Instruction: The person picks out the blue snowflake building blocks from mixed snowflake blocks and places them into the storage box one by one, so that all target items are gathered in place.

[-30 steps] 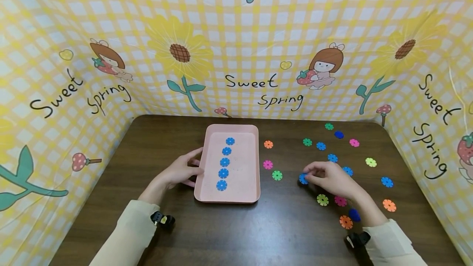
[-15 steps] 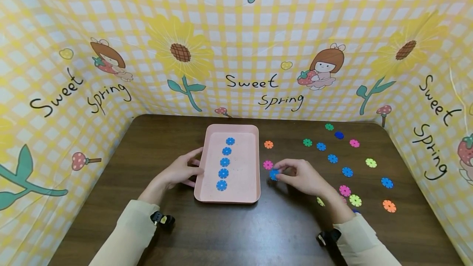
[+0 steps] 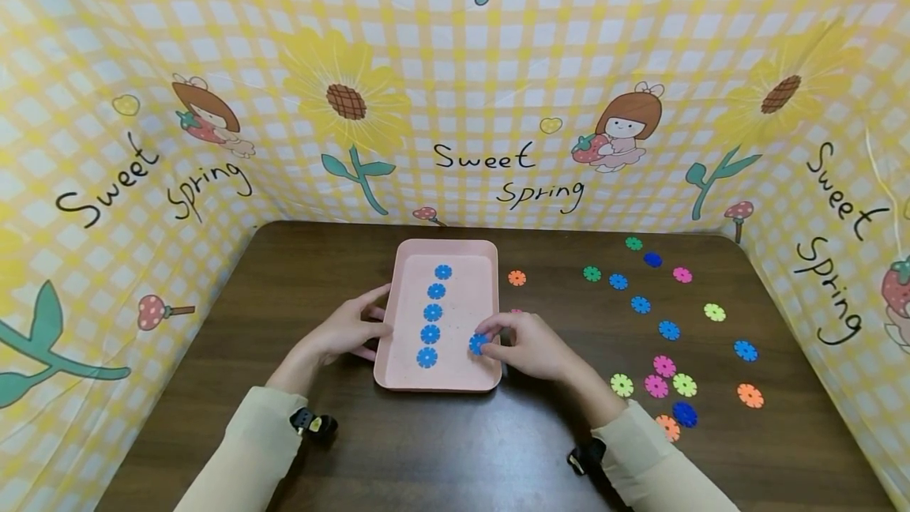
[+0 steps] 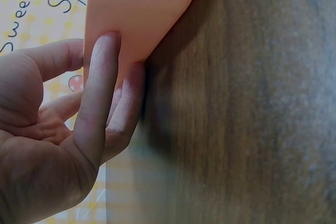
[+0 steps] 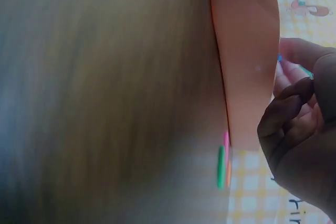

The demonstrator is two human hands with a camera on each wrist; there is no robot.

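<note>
In the head view, a pink rectangular tray (image 3: 462, 374) holds several light blue notched plastic discs in a column, one of them a disc (image 3: 433, 312) at mid-column. My left hand (image 3: 346, 328) rests against the tray's left side; in the left wrist view its fingertips touch the outer wall (image 4: 142, 9). Between thumb and fingers, my right hand (image 3: 532, 344) pinches another blue notched disc (image 3: 476, 344) above the tray's right part, right of the column. In the right wrist view only a sliver of that disc shows past the tray's wall (image 5: 247, 51).
Loose notched discs in several colours lie on the brown table (image 3: 426, 449) to the right, among them an orange disc (image 3: 517, 278), a blue disc (image 3: 668, 330) and a yellow-green disc (image 3: 714, 312). A checked cloth (image 3: 455, 85) hangs behind and at both sides.
My right hand has carried the pinched blue disc leftward from the scattered discs, across the tray's right rim. My left hand and the tray have stayed put.
</note>
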